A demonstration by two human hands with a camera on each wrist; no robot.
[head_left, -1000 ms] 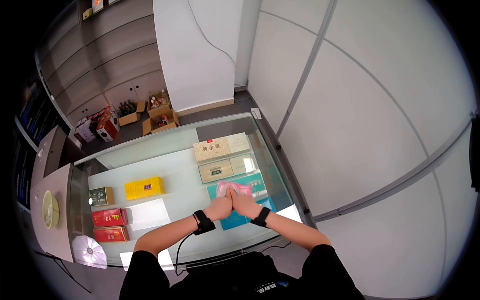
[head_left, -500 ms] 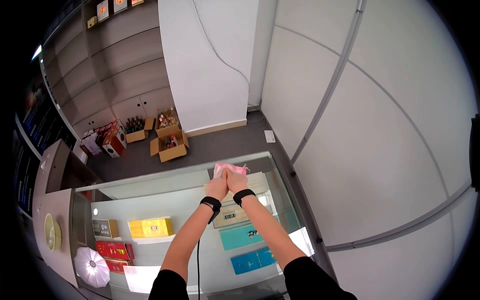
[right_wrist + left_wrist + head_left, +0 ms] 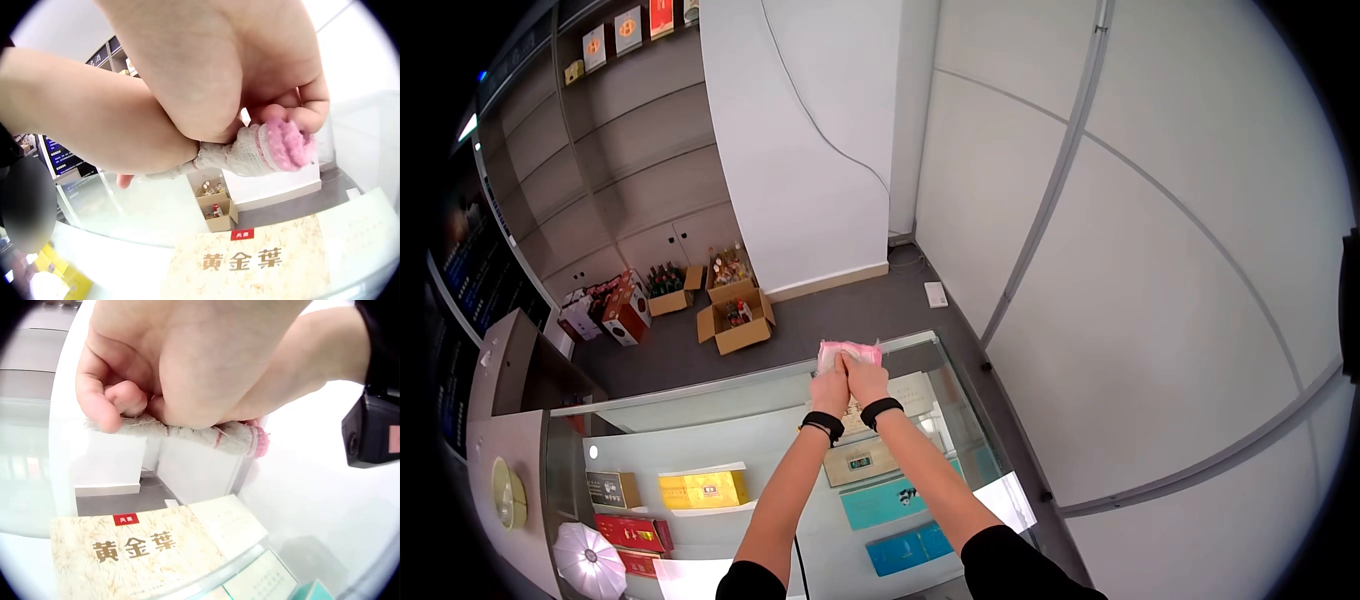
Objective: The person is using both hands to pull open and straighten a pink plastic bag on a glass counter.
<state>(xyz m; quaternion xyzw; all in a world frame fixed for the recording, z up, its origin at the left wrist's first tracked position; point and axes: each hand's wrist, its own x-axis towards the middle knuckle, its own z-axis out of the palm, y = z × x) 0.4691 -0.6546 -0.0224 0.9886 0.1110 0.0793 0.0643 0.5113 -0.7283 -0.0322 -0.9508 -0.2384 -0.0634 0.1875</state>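
Both arms stretch forward over the glass display counter (image 3: 790, 470), in the head view. My left hand (image 3: 829, 392) and right hand (image 3: 868, 382) are side by side near its far edge, gripping a pink-and-white cloth (image 3: 851, 350). In the left wrist view the cloth (image 3: 234, 437) is bunched into a roll, with the left hand's fingers curled on it. Its frayed pink end (image 3: 289, 145) sticks out by the right hand's curled fingers in the right wrist view. Below, under the glass, lies a cream box (image 3: 140, 550) with gold lettering.
Under the glass are a beige box (image 3: 860, 463), a teal box (image 3: 885, 502), a blue box (image 3: 908, 549), a yellow box (image 3: 702, 490) and red boxes (image 3: 635, 533). A green bowl (image 3: 508, 492) sits on the left cabinet. Open cartons (image 3: 738, 318) stand on the floor beyond.
Both hands have moved forward together with the cloth, from above the teal box to the counter's far edge. The head view has shifted too, showing more floor beyond the counter.
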